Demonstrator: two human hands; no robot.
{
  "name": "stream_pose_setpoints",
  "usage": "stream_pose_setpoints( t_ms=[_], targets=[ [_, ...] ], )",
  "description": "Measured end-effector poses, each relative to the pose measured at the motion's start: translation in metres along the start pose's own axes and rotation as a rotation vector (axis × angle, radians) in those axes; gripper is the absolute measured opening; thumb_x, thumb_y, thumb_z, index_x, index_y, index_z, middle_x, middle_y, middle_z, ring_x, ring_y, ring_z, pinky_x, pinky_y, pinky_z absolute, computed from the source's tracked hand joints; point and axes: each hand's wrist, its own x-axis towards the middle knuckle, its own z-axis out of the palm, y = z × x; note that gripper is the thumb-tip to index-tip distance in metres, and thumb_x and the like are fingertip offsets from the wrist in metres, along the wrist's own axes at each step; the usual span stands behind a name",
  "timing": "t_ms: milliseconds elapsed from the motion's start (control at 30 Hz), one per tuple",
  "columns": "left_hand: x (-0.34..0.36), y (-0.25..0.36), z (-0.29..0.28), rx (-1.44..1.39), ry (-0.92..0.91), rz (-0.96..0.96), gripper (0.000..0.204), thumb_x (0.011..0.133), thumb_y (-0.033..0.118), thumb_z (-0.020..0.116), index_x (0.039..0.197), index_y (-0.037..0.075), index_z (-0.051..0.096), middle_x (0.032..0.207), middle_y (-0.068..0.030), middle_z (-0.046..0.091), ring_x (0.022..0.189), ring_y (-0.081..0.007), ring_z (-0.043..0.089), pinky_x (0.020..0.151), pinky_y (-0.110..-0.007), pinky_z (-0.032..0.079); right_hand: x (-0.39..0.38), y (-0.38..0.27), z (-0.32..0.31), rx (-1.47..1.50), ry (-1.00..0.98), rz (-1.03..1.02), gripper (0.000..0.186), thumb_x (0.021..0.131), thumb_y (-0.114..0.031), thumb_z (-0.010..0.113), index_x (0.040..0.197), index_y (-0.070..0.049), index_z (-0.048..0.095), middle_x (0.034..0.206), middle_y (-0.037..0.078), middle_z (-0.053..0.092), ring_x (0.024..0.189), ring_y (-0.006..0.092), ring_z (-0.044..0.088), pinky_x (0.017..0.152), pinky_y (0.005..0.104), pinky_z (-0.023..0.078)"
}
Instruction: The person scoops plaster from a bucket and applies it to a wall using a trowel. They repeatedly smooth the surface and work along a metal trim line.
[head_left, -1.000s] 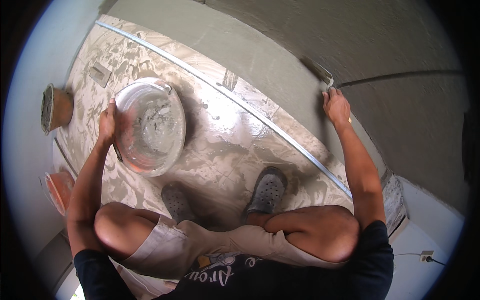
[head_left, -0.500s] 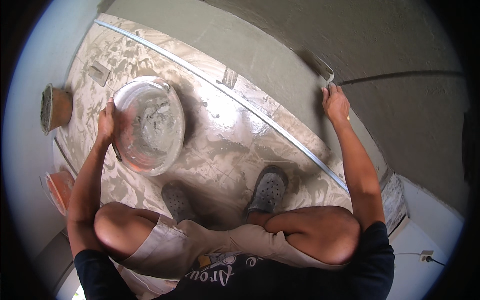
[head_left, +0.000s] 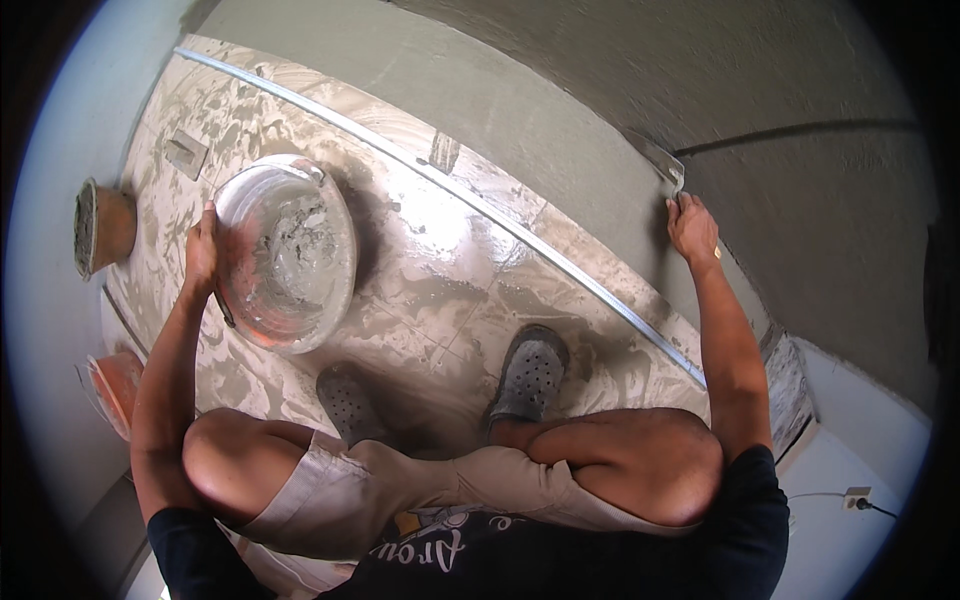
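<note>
Right hand [head_left: 693,228]'s gripping a trowel [head_left: 662,159] where the right wall [head_left: 800,220] meets the grey strip [head_left: 480,115]; left hand [head_left: 203,250]'s holding the bucket [head_left: 350,275] at left. Wall looks mostly coated, mortar [head_left: 303,245] left over in the bucket.

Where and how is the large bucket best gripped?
The large bucket is probably best held by its left rim, with the left hand coming from the left: it opens upward, leaving that edge exposed, and gripping there avoids the grey mix inside.

Indoor bldg. site — grey-plastered wall [head_left: 830,210], mortar tub [head_left: 340,285], cement-smeared tile flr [head_left: 410,310].
</note>
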Motion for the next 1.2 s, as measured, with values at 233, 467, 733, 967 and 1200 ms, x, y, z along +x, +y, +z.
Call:
stream_pose_setpoints(
  t_ms=[233,467,733,967,1200],
  targets=[
    [0.000,-0.001,0.000,-0.050,-0.039,-0.021,0.072,0.105,0.064,0.043,0.077,0.000,0.062,0.072,-0.0050,0.059,0.068,-0.0166,0.052,0.065,-0.036,0.047,-0.001,0.004,-0.001,-0.011,0.026,0.016,0.032,0.104,-0.033,0.053,0.108,-0.004,0.065,0.112,0.021,0.068,0.102,0.0445,0.067,0.088,0.0544,0.054],
    [0.000,0.000,-0.001,0.026,0.008,0.013,0.075,0.103,0.066,0.044,0.082,-0.003,0.065,0.075,-0.0078,0.062,0.070,-0.0189,0.057,0.068,-0.037,0.049,-0.011,-0.009,-0.004,0.053,0.174,-0.019,0.032,0.103,-0.032,0.055,0.108,-0.003,0.066,0.108,0.021,0.069,0.097,0.0433,0.068,0.084,0.0534,0.055],
    [0.001,-0.001,0.001,-0.017,-0.010,-0.018,0.078,0.102,0.068,0.044,0.083,-0.004,0.066,0.076,-0.0087,0.063,0.070,-0.0202,0.059,0.068,-0.037,0.050,0.000,-0.016,0.003,0.015,0.063,0.007,0.033,0.103,-0.032,0.056,0.110,-0.002,0.067,0.110,0.023,0.069,0.100,0.0443,0.067,0.086,0.0526,0.054],
    [0.001,-0.001,0.000,0.011,0.018,-0.010,0.075,0.104,0.065,0.043,0.081,-0.003,0.065,0.073,-0.0061,0.061,0.068,-0.0177,0.056,0.065,-0.036,0.048,-0.022,0.001,0.003,0.066,0.128,0.043,0.032,0.103,-0.031,0.056,0.112,-0.003,0.068,0.111,0.023,0.068,0.103,0.0435,0.067,0.087,0.0531,0.054],
    [0.000,0.000,-0.002,0.018,0.005,-0.002,0.073,0.105,0.064,0.043,0.079,-0.001,0.065,0.071,-0.0033,0.058,0.065,-0.0158,0.052,0.063,-0.035,0.046,-0.023,0.020,0.001,-0.022,0.069,0.022,0.032,0.102,-0.032,0.057,0.108,-0.003,0.068,0.109,0.022,0.069,0.099,0.0440,0.068,0.086,0.0530,0.055]
  ],
)
